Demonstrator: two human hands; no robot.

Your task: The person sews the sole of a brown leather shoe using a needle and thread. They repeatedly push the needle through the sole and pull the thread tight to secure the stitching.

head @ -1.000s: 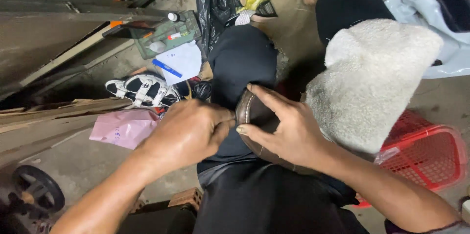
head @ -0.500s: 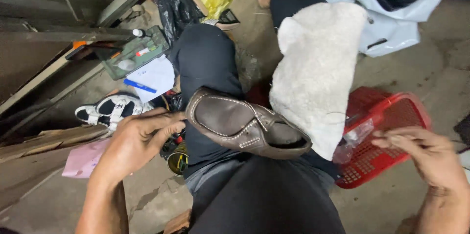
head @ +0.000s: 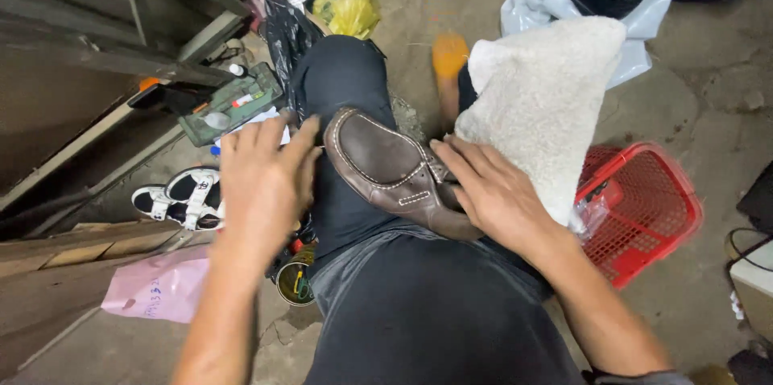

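Note:
A brown leather loafer with pale stitching lies across my lap on dark trousers, toe pointing up and left. My right hand rests on its heel end, fingers spread over the back of the shoe. My left hand hovers just left of the toe with fingers apart, fingertips near the shoe's tip; whether it touches the leather is unclear. A fluffy white cloth drapes over my right knee beside the shoe.
A red plastic basket sits on the floor at right. At left lie a black-and-white sandal, a pink bag, a green tool tray and a small tin. Bags lie at the top.
My right hand has come back from the red basket to the shoe's heel. My left hand has risen and spread open beside the toe. The camera view shifted.

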